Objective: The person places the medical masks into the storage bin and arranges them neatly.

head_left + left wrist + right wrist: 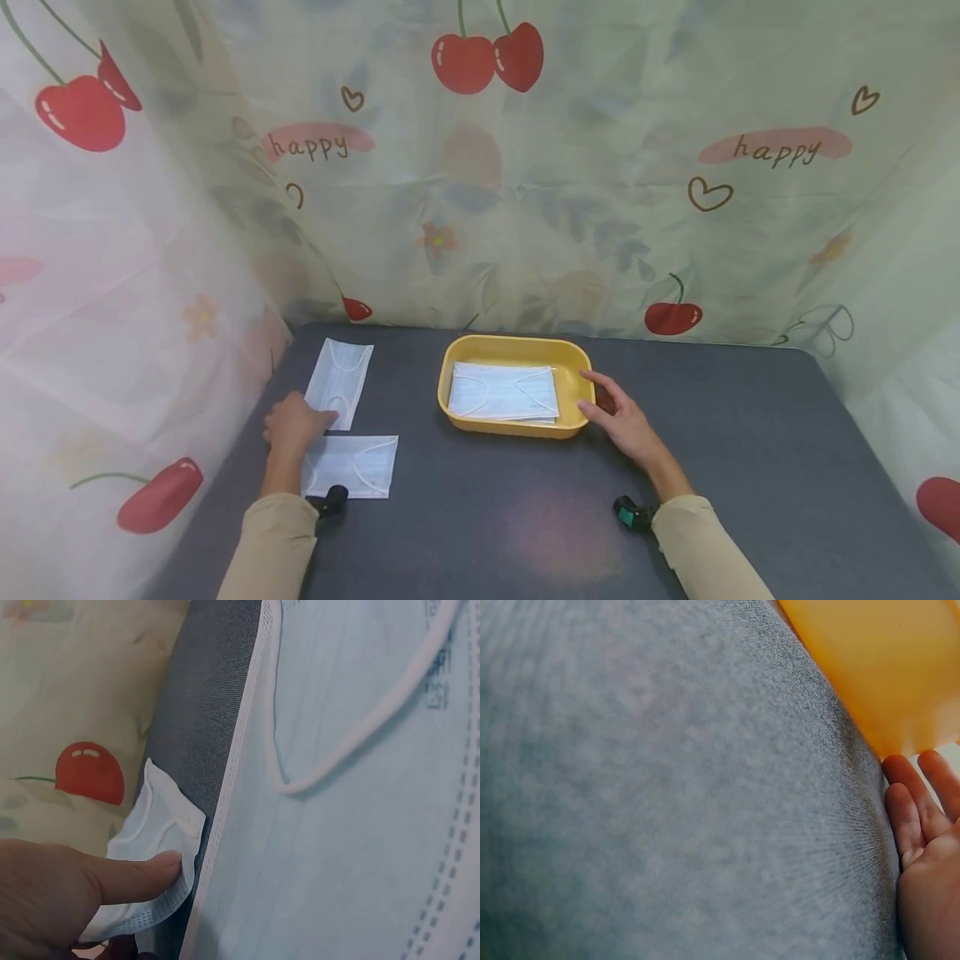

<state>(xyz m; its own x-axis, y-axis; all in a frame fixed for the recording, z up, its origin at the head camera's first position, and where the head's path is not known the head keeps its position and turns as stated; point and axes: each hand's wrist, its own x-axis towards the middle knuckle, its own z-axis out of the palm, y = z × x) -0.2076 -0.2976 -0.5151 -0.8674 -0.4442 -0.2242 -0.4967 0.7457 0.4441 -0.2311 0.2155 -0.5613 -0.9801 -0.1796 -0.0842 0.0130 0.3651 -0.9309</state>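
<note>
My left hand [294, 425] pinches the lower left edge of a pale blue face mask [347, 367] lying lengthwise away from me on the left. In the left wrist view the thumb lies over this mask [169, 832], which bends up at its edge. A second face mask [367, 467] lies crosswise just in front, partly under the left forearm. My right hand [622, 425] is at the right end of a yellow tray [517, 346], its fingertips at the rim. In the right wrist view those fingers [911, 784] are loosely extended against the tray's wall.
Inside the tray a small stack of face masks [504, 392] lies toward the left. A dark grey table [720, 433] carries everything. Printed curtains [570, 167] hang behind and along both sides. Each wrist wears a small dark camera [633, 512].
</note>
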